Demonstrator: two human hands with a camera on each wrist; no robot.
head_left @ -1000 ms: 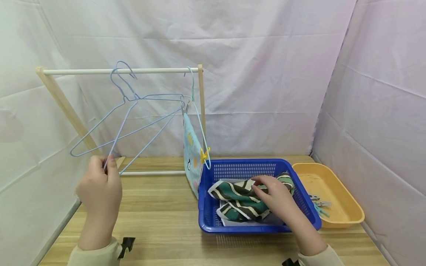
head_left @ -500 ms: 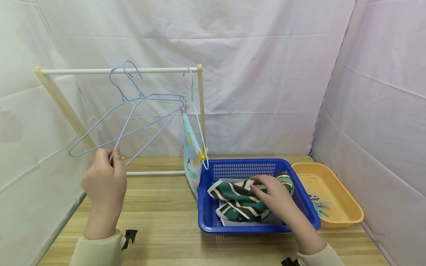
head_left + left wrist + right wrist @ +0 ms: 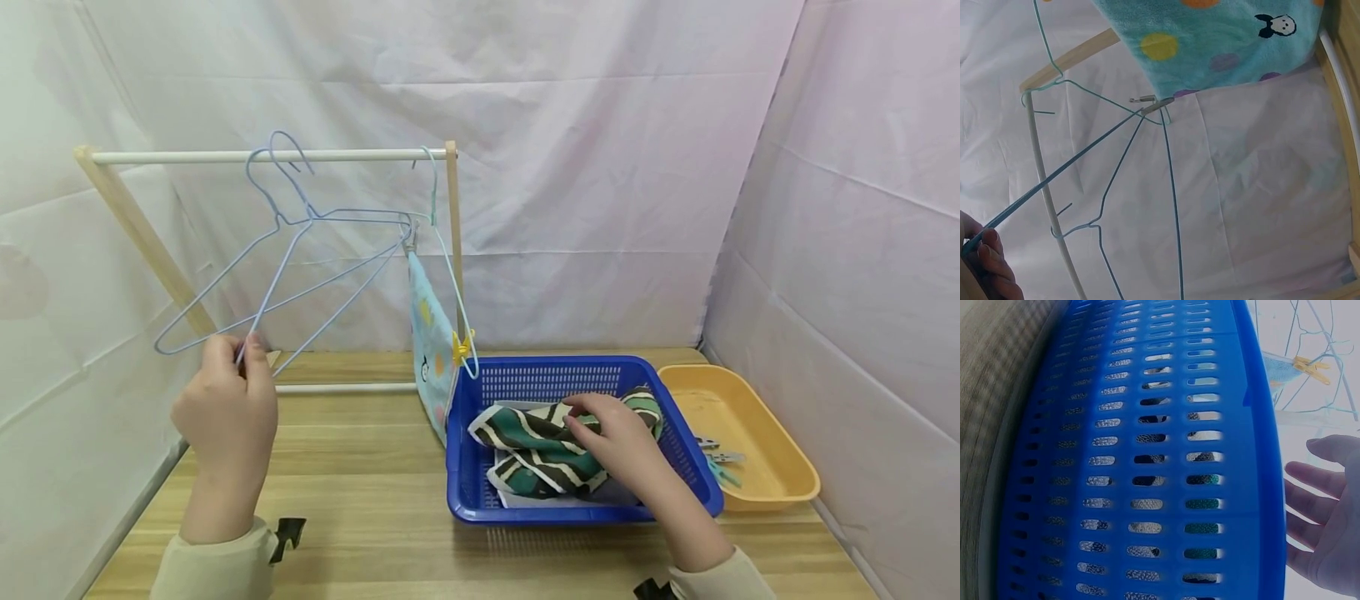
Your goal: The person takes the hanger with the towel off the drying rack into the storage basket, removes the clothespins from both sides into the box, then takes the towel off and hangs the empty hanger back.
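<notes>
One grip [image 3: 227, 404] (the left) holds a blue hanger [image 3: 280, 271].

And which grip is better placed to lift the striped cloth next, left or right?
Right, I'd judge: the right grip is over the striped cloth in the blue basket and shows nothing held, while the left grip is away to the side, holding a blue hanger.

From head height, one camera looks forward and down over the counter [image 3: 360, 500]. The left wrist's, turned sideways, faces the blue hanger [image 3: 1063, 170] closely; the right's hugs the basket [image 3: 1175, 450]. Head and left share the spotted towel [image 3: 1222, 47].
</notes>
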